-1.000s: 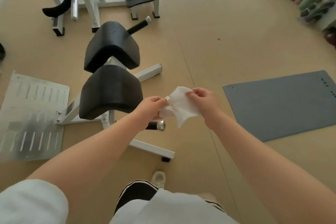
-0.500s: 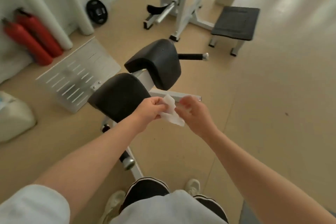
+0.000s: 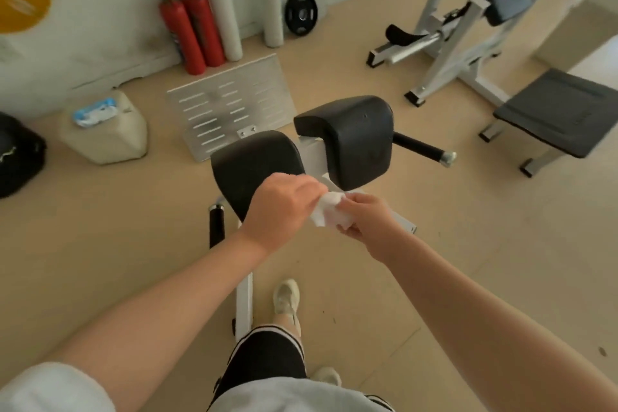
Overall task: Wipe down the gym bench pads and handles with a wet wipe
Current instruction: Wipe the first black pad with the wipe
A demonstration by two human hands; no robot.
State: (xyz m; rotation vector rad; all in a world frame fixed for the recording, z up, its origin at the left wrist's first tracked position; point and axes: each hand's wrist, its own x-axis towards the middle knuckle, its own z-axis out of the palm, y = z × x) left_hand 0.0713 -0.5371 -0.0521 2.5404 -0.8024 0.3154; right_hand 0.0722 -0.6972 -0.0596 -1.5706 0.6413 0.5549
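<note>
A crumpled white wet wipe (image 3: 329,213) is held between both hands in front of me. My left hand (image 3: 284,207) pinches its left side and my right hand (image 3: 366,221) grips its right side. Just beyond the hands stands a white-framed gym bench with two black pads, the near pad (image 3: 249,165) partly hidden by my left hand and the far pad (image 3: 356,137) to its right. A black handle with a chrome cap (image 3: 423,148) sticks out to the right. Another black handle (image 3: 216,224) points toward me on the left.
A slotted metal footplate (image 3: 230,107) lies behind the pads. A beige wipe container (image 3: 105,127) and a black bag (image 3: 18,154) sit at left, red extinguishers (image 3: 190,30) and a weight plate (image 3: 301,13) by the wall. Another machine (image 3: 468,20) and a low black bench (image 3: 555,110) stand at right.
The view has swung left, bringing the wall and extinguishers into sight. Both hands stay on the wipe, which is now bunched smaller between them, above the near pad's right edge.
</note>
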